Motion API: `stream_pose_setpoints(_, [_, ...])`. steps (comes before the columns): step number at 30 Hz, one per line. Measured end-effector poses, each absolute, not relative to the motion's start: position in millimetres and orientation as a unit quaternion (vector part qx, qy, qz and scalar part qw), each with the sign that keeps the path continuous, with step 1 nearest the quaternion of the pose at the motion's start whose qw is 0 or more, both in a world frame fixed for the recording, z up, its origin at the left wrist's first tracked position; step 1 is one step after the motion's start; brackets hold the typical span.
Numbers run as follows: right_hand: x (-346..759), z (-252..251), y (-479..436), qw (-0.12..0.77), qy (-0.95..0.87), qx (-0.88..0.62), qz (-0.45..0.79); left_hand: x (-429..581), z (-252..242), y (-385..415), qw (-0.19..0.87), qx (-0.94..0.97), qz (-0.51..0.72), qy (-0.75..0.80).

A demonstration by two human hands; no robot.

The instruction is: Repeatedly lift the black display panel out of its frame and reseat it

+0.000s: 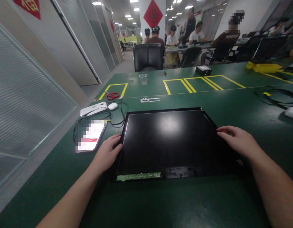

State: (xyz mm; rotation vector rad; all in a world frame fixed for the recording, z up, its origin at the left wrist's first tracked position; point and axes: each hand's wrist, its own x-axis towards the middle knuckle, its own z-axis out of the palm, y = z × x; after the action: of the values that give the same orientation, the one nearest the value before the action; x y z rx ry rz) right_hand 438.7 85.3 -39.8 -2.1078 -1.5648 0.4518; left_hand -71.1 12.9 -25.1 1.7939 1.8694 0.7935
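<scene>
Showed, from head height, a black screen panel (165, 148) lying flat at ctr of frame on a green table (172, 205), glossy face up, w/ a pale light reflection near its upper edge. Had a bare green circuit strip (139, 176) along its lower-left edge. Held at both sides: at ctr-left by the left hand (109, 152), thumb and fingers against the side edge; at ctr-right by the right hand (236, 139), thumb and fingertips on the opposite edge, slightly higher in frame. Couldn't make out, dark on dark, any fingertips beneath the rim.

For good handling, seemed to call for equal pressure L & R, to avoid twisting; thumbs on the border only, off the glass; any lift or turn level, slow, w/ both sides together. Probably needed extra care at lower left, to avoid snagging or scraping the exposed strip. Also needed watching: left of frame, a lit phone (91, 139) near the left hand, w/ a white mouse (112, 106) & red scissors (112, 96) farther up. Incl. too, upper ctr, a plastic cup (143, 79).
</scene>
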Motion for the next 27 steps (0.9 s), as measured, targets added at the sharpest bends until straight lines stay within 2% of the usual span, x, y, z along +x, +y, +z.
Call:
stream_pose_setpoints(6, [450,-60,94,0.237,-0.575,-0.769,0.149,-45,-9,6,0.422,0.416,0.443,0.672])
stream_pose_setpoints(9, [454,-68,97,0.254,-0.584,-0.755,0.156,-32,2,4,0.514,0.245,0.473,0.673])
stream_pose_setpoints(17, [447,-72,95,0.300,-0.574,-0.740,0.185,-29,-1,5,0.549,0.149,0.517,0.639])
stream_pose_setpoints(23, [446,-72,95,0.310,-0.584,-0.732,0.166,-39,-20,6,0.581,0.150,0.523,0.605])
stream_pose_setpoints(27, [445,-70,95,0.307,-0.582,-0.735,0.166,-38,-11,5,0.592,0.177,0.504,0.603])
